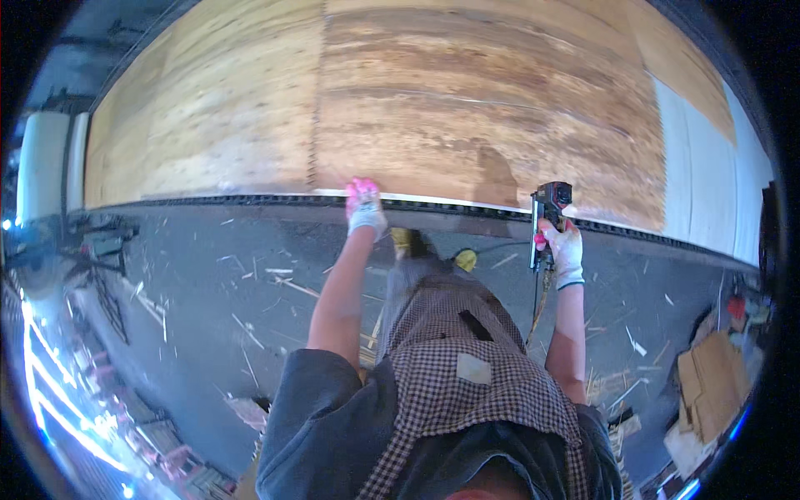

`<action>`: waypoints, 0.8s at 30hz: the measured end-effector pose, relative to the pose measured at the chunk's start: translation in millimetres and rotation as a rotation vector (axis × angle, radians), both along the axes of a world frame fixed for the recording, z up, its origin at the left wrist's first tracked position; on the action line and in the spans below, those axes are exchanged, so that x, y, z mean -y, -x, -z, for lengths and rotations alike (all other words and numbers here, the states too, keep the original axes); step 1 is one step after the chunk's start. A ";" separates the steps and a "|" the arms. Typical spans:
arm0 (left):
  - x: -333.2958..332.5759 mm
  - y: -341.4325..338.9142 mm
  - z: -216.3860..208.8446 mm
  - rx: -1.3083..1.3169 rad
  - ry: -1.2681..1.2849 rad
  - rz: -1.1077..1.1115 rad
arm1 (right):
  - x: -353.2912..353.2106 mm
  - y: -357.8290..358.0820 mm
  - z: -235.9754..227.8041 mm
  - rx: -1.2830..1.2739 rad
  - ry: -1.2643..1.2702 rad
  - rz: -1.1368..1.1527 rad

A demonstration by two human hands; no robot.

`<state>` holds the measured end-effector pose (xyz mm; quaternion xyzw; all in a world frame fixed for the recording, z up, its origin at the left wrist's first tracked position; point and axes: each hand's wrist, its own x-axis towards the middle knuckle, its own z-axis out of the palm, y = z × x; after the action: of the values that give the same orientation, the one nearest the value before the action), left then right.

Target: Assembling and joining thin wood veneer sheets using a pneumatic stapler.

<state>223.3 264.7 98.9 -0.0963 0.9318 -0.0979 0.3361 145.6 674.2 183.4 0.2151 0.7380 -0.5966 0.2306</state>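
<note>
My left hand [364,205], in a white glove with pink fingers, rests on the near edge of a large wood veneer sheet [400,92]. Its fingers are bunched over a thin white strip [433,200] along that edge; whether they pinch the strip is hidden. On the right, my right hand [563,246], gloved alike, is wrapped round the grip of a black nail gun [552,198]. The gun's head stands at the sheet's near edge, and its narrow magazine points down toward me. A yellowish hose [540,308] hangs below the grip.
Below the veneer runs a dark toothed rail or chain [250,201]. Wood slivers [300,287] litter the grey floor. Flattened cardboard [712,383] lies at the right, and pale sheets [700,167] adjoin the veneer. A white roller-like part [75,162] stands at the far left.
</note>
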 end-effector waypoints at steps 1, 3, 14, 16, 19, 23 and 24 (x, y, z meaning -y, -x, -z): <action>-5.1 -3.1 1.9 -0.081 -0.070 -0.119 | 11.8 4.8 4.8 -0.039 -0.068 -0.105; -11.4 -6.5 3.2 -0.163 -0.131 -0.246 | 44.1 13.3 26.0 -0.140 -0.170 -0.321; 11.4 -17.2 -26.4 -0.193 -0.228 -0.107 | 263.8 33.1 38.5 -0.069 -0.678 -0.996; 31.1 -20.3 -20.5 -0.261 -0.482 -0.118 | 242.9 44.2 44.7 0.049 -0.492 -0.941; 96.0 -33.9 -43.4 -0.607 -0.758 -0.366 | 204.2 67.4 22.3 -0.033 -0.578 -0.829; 182.0 -48.5 -55.3 -0.905 -0.427 -0.237 | 102.2 140.4 -23.0 -0.175 -1.271 -1.058; 191.6 -39.8 -69.0 -0.600 -0.315 -0.365 | 46.8 165.3 -0.6 -0.178 -1.372 -1.070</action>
<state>263.0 73.1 167.9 -0.2323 0.9598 0.1405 0.0709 -19.7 627.4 184.0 -0.1162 0.9514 0.1527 0.2409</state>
